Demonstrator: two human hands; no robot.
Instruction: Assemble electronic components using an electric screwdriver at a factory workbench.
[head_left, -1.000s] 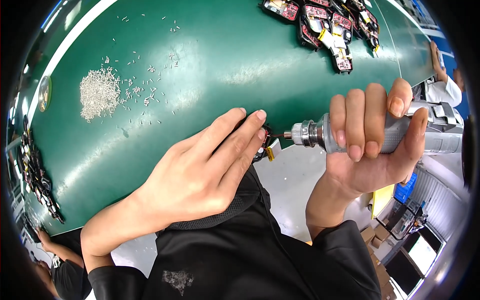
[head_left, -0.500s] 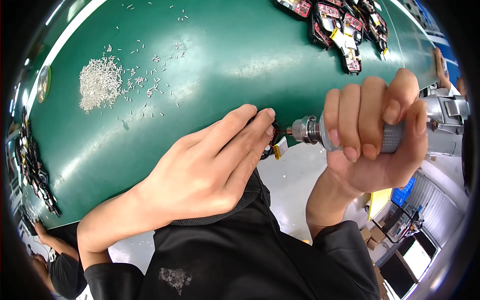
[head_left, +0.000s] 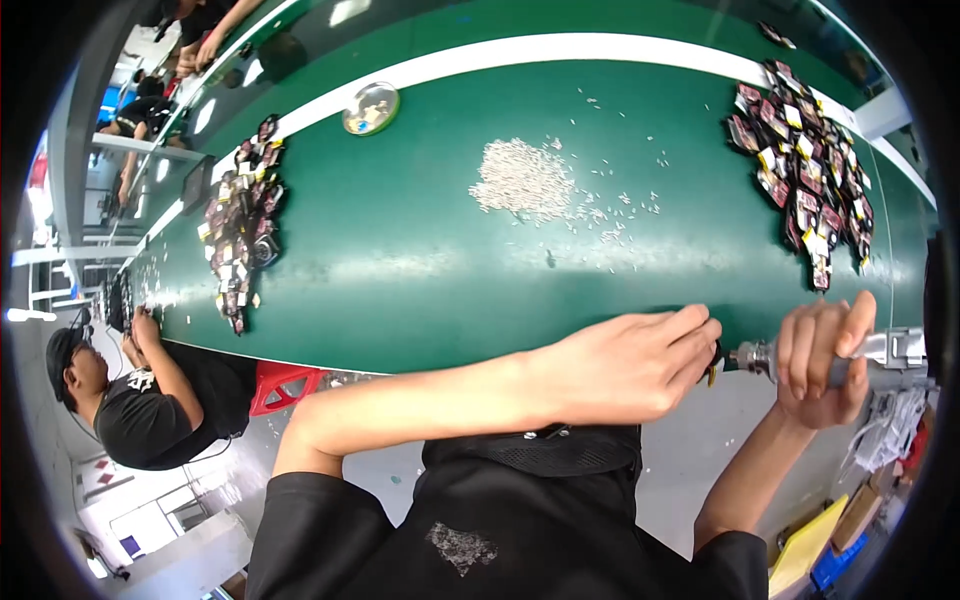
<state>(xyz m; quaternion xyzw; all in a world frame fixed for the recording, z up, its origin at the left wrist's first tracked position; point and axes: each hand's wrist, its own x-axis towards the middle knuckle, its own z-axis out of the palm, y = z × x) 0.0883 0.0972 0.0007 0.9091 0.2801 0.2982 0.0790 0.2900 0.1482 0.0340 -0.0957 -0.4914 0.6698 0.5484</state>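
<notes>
At the table's near edge, my left hand [head_left: 640, 370] is closed over a small black device [head_left: 717, 362]. Most of the device is hidden behind my fingers, and a bit of yellow shows below it. My right hand [head_left: 825, 355] wraps round the grey body of a power screwdriver [head_left: 757, 357] lying sideways, its silver nose aimed left at the device. Whether the bit touches a screw is too small to tell. Beyond my hands lies a heap of small silver screws [head_left: 520, 180], with loose ones scattered to its right.
Piles of opened black devices with red boards lie on the green table [head_left: 400, 290]: a right pile [head_left: 800, 190] and a left pile [head_left: 240, 230]. A round dish [head_left: 371, 110] sits near the white strip. At far left a co-worker [head_left: 150, 390] works beside a red stool [head_left: 285, 387].
My view has swung left and widened, so the screws and piles appear further right, and the co-worker shows more fully. Both hands keep their holds on the device and the screwdriver.
</notes>
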